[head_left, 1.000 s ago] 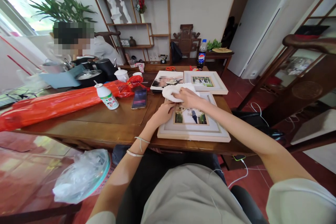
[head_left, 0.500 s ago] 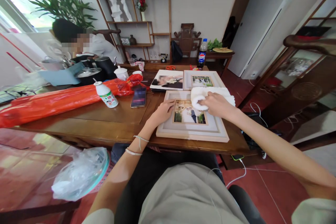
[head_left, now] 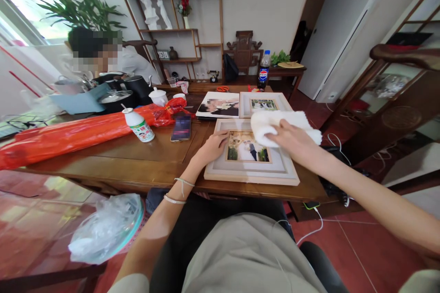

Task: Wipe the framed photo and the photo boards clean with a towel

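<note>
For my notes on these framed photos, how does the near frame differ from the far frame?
The near frame has the left hand on its left side; the far frame has no hand on it. The near frame lies by the front edge of the table; the far frame lies just beyond it. Both are pale, with a wide border around a small photo.
</note>
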Demonstrator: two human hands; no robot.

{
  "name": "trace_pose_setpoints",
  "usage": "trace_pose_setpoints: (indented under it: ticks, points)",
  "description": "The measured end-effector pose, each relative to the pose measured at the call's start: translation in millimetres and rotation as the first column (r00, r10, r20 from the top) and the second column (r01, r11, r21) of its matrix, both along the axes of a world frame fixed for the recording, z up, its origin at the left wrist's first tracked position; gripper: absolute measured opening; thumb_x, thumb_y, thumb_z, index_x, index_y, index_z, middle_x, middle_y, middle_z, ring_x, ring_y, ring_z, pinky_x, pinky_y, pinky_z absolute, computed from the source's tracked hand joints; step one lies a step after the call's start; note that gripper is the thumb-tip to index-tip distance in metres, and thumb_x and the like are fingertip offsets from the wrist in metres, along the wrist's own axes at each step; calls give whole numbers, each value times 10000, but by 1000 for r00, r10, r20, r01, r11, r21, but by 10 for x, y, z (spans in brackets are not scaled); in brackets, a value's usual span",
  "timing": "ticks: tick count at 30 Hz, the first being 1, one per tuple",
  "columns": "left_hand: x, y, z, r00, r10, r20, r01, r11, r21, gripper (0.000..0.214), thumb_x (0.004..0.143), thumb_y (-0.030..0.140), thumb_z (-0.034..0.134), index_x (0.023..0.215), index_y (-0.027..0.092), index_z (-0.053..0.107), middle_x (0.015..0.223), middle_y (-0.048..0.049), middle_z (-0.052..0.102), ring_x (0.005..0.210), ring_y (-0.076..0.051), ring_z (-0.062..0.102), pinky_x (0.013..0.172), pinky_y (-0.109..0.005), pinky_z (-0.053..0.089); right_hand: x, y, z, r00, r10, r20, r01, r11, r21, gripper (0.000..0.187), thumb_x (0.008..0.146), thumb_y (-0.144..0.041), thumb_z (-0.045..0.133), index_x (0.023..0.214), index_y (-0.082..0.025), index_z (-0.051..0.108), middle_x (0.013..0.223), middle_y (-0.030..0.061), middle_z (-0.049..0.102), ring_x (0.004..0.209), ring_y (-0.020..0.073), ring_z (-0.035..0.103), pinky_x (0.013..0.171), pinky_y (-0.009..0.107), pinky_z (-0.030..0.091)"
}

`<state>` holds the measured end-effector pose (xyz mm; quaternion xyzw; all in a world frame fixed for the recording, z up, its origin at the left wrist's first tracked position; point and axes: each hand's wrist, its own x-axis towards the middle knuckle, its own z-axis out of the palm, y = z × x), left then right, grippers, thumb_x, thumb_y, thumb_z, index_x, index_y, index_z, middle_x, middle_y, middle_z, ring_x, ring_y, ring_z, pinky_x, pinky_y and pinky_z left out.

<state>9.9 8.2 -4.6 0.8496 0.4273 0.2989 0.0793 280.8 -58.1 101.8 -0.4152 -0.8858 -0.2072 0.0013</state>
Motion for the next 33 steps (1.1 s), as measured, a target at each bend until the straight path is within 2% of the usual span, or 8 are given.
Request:
trace_pose_setpoints:
  ticks: [2,5,10,13,18,21,27,33]
  points:
    - [-1,0,-1,1000,4,1,-4,1000,-3,367,879,145,425,1204,126,594,1310,-119,560,1225,-230,515,1058,-387,400,110,168,-12,999,-53,5,52,998,35,455,745,48,448,1111,-147,634,1040,170,620,948,301,463,655,351,391]
    - [-1,-3,2,1000,4,-3,-4,1000,-7,362,881,149,424,1197,139,600,1309,-111,562,1222,-228,518,1056,-388,402,205,324,-106,1000,-9,10,10,998,-62,519,699,57,446,1115,-179,648,925,119,647,907,269,482,728,367,401]
    - [5,-11,10,1000,16,1,-16,1000,-15,366,877,146,426,1200,144,599,1315,-109,558,1229,-232,512,1054,-391,407,162,363,-296,998,-1,-70,-6,994,-106,497,701,-16,473,1142,-168,644,971,116,632,1061,287,486,891,451,369]
    - [9,-13,18,1000,16,-2,-16,1000,-24,371,878,149,421,1205,128,596,1320,-115,552,1231,-234,509,1054,-387,407,77,139,-310,995,15,-102,-29,990,-141,491,693,-10,473,1122,-163,655,979,131,627,1046,274,531,893,412,397]
    - [7,-1,20,1000,8,-18,-8,1000,-8,384,878,148,411,1217,101,586,1316,-128,554,1237,-232,503,1064,-377,397,-88,-539,-264,987,95,-128,-121,969,-216,483,665,-26,486,1074,-214,661,1077,127,621,1044,296,560,865,423,439]
    - [4,7,13,1000,-1,-18,1,1000,9,373,874,144,415,1195,117,601,1308,-118,563,1229,-231,511,1065,-388,394,-121,-659,-287,981,87,-174,-125,967,-224,480,676,-57,506,1103,-221,650,1132,123,617,1098,301,545,912,448,429]
    - [6,-3,21,999,-7,-36,8,1000,30,362,878,148,413,1179,100,609,1292,-133,573,1218,-233,520,1061,-379,399,-2,53,-414,980,42,-193,-70,987,-143,536,674,-69,557,1176,-240,631,1343,88,515,1253,297,442,1031,464,343]
    - [7,-15,41,999,-2,-50,4,999,33,367,884,152,411,1194,86,595,1298,-139,567,1223,-240,515,1061,-386,396,-57,713,-414,980,-8,-197,6,1000,-13,491,720,-98,569,1199,-198,618,1300,117,553,1273,316,406,1045,487,289]
